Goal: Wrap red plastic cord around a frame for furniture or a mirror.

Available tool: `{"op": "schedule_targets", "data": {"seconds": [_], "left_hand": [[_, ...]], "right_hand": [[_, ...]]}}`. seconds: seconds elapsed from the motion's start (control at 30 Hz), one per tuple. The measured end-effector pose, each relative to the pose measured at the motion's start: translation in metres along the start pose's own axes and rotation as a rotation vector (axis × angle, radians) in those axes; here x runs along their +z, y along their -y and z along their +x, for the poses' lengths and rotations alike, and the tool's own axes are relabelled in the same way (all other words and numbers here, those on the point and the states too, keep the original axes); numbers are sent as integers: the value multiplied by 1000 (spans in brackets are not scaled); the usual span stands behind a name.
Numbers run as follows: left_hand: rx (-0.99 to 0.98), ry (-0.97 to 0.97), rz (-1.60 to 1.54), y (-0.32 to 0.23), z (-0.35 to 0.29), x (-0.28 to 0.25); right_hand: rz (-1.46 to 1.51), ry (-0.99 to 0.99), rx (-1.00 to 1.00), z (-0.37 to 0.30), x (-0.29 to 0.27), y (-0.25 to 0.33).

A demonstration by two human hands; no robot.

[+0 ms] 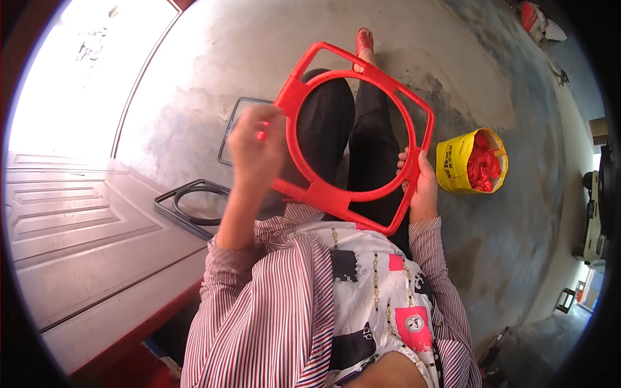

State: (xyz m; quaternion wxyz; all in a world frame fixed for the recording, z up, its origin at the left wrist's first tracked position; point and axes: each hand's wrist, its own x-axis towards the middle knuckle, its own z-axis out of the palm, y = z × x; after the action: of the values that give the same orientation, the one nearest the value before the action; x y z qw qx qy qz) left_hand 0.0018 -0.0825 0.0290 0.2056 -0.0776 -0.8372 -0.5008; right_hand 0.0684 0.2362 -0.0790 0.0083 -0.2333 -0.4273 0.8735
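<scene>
A red-wrapped frame [327, 195], squarish with a large ring set inside it, lies tilted over my lap. My right hand [424, 184] is closed round its right side, with the thumb on the near face and fingertips showing inside. My left hand [255, 145] is raised at the frame's left side and smeared by motion. Bits of red strip [261, 136] show between its curled fingers. The hand covers part of the frame's left edge, and I cannot tell whether it touches it.
Bare dark frames, one with a ring [194, 202] and one rectangular [223, 139], are at the left by a panelled door [71, 220]. A yellow bag [455, 167] holding red strips [484, 165] stands on the concrete floor [511, 233] to the right. My legs stretch out beneath the frame.
</scene>
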Motion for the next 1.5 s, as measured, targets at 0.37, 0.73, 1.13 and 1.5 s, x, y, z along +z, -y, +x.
{"op": "schedule_targets", "data": {"seconds": [0.37, 0.73, 1.13, 1.5], "left_hand": [[-18, 219, 285, 10, -25, -16], [344, 707, 332, -7, -26, 3], [331, 677, 249, -2, -24, 13], [315, 693, 285, -5, -20, 16]], "right_hand": [[-35, 44, 40, 14, 4, 37], [-49, 81, 96, 26, 11, 61], [-160, 7, 80, 27, 13, 57], [-95, 14, 86, 27, 11, 60]]}}
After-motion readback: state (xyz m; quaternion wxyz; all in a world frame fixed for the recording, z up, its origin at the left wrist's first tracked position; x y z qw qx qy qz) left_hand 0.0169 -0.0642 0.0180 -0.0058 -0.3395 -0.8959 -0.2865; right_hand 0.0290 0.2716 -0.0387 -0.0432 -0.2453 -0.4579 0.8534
